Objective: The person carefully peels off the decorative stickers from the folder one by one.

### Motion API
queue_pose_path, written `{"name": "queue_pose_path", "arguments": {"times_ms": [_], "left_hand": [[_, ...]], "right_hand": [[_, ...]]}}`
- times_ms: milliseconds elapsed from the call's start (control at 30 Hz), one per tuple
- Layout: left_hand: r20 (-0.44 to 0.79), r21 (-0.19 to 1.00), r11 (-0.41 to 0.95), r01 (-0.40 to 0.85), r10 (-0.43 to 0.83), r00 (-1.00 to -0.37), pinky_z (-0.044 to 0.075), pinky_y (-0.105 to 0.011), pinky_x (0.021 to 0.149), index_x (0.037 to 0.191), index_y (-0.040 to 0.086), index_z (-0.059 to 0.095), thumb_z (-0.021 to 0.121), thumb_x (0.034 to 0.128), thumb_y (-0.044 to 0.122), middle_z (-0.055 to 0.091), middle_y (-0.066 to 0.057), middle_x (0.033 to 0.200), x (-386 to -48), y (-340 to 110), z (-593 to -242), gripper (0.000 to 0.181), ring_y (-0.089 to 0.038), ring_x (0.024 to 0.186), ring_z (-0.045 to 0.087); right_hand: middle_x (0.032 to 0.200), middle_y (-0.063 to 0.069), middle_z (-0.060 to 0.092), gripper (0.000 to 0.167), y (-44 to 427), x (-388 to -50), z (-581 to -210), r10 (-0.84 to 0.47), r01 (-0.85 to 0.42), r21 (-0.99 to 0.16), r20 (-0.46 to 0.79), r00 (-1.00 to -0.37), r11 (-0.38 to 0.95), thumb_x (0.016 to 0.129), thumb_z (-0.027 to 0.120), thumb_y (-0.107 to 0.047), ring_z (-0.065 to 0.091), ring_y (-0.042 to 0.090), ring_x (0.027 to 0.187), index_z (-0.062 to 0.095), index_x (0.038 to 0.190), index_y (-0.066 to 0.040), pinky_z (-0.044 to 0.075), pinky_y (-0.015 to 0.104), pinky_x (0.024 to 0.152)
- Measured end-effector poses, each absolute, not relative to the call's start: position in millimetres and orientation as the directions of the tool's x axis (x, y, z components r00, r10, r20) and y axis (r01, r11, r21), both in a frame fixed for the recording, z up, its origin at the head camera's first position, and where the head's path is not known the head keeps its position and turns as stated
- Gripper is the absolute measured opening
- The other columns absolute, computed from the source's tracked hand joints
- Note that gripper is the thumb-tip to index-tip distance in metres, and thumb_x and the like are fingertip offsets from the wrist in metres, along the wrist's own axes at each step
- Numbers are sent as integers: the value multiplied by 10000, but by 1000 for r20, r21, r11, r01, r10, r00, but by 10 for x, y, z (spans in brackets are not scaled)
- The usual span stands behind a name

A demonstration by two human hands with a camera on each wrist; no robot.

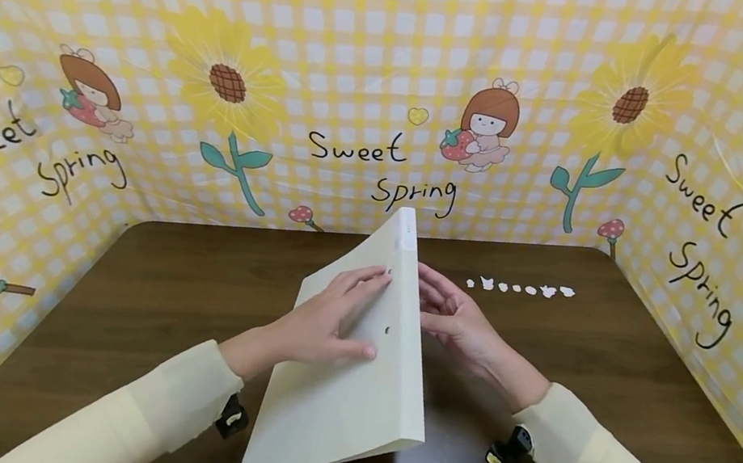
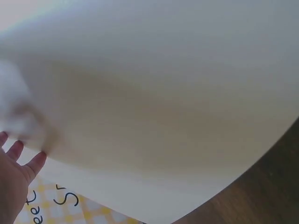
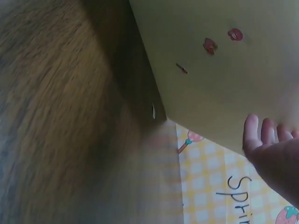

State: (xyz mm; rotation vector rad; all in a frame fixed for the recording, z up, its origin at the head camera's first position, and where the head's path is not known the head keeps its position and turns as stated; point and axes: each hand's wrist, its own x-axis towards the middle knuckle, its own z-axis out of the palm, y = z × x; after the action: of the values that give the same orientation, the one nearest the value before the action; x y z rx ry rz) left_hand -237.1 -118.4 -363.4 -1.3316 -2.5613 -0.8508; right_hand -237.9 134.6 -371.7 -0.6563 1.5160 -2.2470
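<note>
A cream folder (image 1: 326,412) with a wide spine stands on edge, tilted, between both hands over the table. The left hand (image 1: 330,323) lies flat against its left cover, fingers spread. On the other side, the right hand (image 1: 462,325) touches the cover beside the spine with its fingers loosely bent; the cover partly hides its fingertips. In the right wrist view, small red stickers (image 3: 210,45) show on that cover, and the right hand (image 3: 275,154) is at its edge. The left wrist view shows a broad pale cover (image 2: 163,130) with the left hand's fingertips (image 2: 37,162) against it.
Several small white pieces (image 1: 517,288) lie in a row at the back right of the dark wooden table (image 1: 201,277). A yellow checked cloth (image 1: 364,99) with printed flowers and figures hangs around the back and sides.
</note>
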Motion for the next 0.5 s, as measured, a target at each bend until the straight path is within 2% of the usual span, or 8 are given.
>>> {"name": "queue_pose_path", "arguments": {"times_ms": [233,367,500], "left_hand": [[433,447,385,808,697,-571,334,-522,1048,1559,142,207,493,833,744,184,-54,1574,-2359,-1187,-3561,986,-247,1398,221],[469,460,354,814,682,-561,335,-536,1042,1563,159,191,503,832,734,167,-44,1578,-2341,-1149,-3483,981,-245,1404,204],[482,512,327,794,656,-581,343,-567,1026,1572,185,163,525,819,722,133,-18,1590,-2297,-1113,-3402,993,-243,1410,180]], "right_hand": [[1613,103,128,859,1271,-2357,-3604,-596,85,-885,234,-768,-457,894,580,125,359,269,1377,102,1571,-102,474,374,950],[1617,102,108,922,1246,-2350,-3541,-600,98,-866,253,-759,-490,881,660,48,397,239,1352,73,1573,-113,479,367,943],[1612,121,116,972,1220,-2344,-3460,-595,77,-870,265,-758,-486,857,724,-24,449,198,1305,73,1573,-110,473,358,950]]}}
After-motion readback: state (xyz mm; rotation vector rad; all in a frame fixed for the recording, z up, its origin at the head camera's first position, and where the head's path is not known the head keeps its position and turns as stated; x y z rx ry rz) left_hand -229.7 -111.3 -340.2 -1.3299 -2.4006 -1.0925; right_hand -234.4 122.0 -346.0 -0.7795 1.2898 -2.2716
